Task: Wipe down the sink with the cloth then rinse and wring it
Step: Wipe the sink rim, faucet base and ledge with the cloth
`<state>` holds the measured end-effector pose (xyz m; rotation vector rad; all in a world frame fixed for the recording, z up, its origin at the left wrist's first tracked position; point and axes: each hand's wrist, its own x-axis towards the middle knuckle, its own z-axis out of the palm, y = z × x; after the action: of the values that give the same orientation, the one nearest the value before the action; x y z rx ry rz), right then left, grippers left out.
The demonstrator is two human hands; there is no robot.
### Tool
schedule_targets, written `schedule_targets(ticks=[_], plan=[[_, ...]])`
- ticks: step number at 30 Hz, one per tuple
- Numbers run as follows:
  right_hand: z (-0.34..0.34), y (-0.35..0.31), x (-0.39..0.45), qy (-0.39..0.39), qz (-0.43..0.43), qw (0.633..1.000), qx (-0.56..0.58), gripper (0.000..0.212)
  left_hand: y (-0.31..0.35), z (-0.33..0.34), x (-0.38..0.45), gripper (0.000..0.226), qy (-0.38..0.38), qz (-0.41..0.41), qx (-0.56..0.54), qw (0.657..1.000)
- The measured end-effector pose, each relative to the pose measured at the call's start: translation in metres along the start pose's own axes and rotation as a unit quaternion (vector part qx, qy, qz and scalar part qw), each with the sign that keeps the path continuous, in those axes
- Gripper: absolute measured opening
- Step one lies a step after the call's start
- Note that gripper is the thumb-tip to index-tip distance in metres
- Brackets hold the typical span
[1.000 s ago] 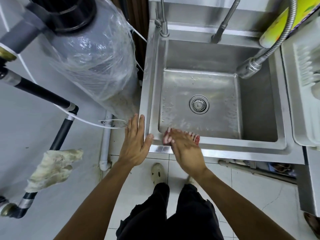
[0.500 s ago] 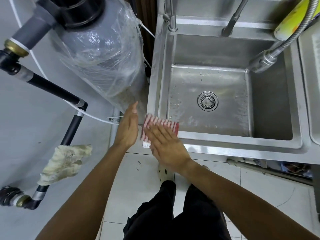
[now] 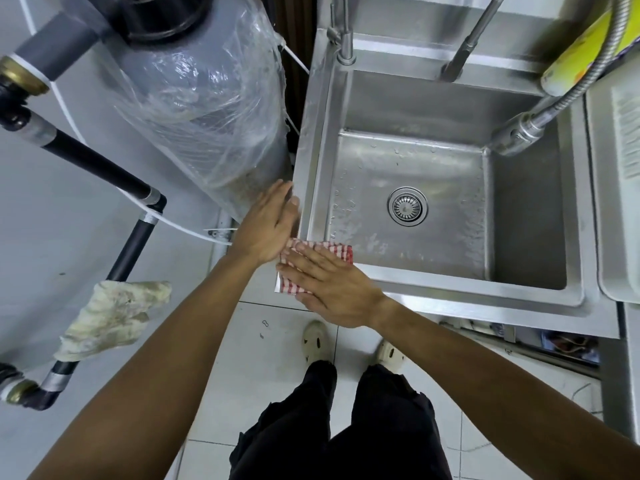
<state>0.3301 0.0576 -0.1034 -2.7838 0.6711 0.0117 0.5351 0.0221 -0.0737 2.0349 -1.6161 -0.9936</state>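
Steel sink (image 3: 460, 282), checked cloth (image 3: 325, 252) on its front-left rim corner

Brushed steel sink (image 3: 398, 98) with wet sheen, woven checked cloth (image 3: 332, 251), crinkled glossy plastic wrap (image 3: 207, 109) upper left, glossy floor tiles (image 3: 263, 368)

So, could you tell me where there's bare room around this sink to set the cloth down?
The basin floor around the drain is bare, and so is the front rim right of the right hand. The front-left corner is crowded: both hands, the left hand included, and the checked cloth.
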Motion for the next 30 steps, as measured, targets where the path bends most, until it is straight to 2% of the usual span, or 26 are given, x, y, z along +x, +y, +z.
schedule_targets(ticks=[3,7,10,12,14,16,18,19,21,25,26,28,30], plan=[[-0.005,0.018,0.006,-0.011,0.029,0.999,0.012,0.058,0.0,0.012,-0.027,0.051,0.078,-0.073,-0.085,0.991],[-0.009,0.016,0.033,0.002,0.08,0.997,0.009,0.061,-0.011,0.05,-0.065,0.053,0.139,-0.191,-0.228,0.944],[-0.009,0.026,0.019,-0.034,-0.043,0.998,-0.015,0.06,-0.007,0.07,-0.081,0.057,0.191,-0.208,-0.304,0.91],[-0.014,0.049,0.019,-0.06,-0.125,0.99,-0.025,0.058,0.0,0.081,-0.084,0.057,0.23,-0.194,-0.306,0.903],[-0.027,0.074,0.04,-0.058,-0.118,0.991,-0.026,0.057,0.01,0.091,-0.085,0.058,0.256,-0.192,-0.239,0.917],[-0.043,0.096,0.068,-0.053,-0.029,0.998,-0.001,0.056,0.018,0.103,-0.084,0.061,0.251,-0.21,-0.085,0.941],[-0.053,0.111,0.089,-0.056,0.031,0.998,0.023,0.057,0.031,0.115,-0.084,0.067,0.245,-0.235,0.058,0.939],[-0.054,0.113,0.094,-0.054,0.042,0.997,0.035,0.058,0.035,0.119,-0.083,0.069,0.247,-0.241,0.097,0.934],[-0.049,0.102,0.09,-0.047,0.032,0.998,0.029,0.061,0.041,0.127,-0.082,0.072,0.249,-0.249,0.128,0.927],[-0.031,0.099,0.06,-0.049,-0.162,0.985,-0.04,0.057,0.054,0.14,-0.078,0.072,0.247,-0.269,0.143,0.92],[-0.034,0.109,0.063,-0.05,-0.187,0.98,-0.042,0.056,0.058,0.143,-0.078,0.072,0.241,-0.273,0.149,0.919],[-0.043,0.129,0.079,-0.036,-0.16,0.986,-0.031,0.055,0.063,0.149,-0.079,0.071,0.233,-0.277,0.17,0.917],[-0.048,0.136,0.093,-0.009,-0.051,0.999,0.0,0.056,0.064,0.152,-0.079,0.07,0.227,-0.278,0.184,0.915]])
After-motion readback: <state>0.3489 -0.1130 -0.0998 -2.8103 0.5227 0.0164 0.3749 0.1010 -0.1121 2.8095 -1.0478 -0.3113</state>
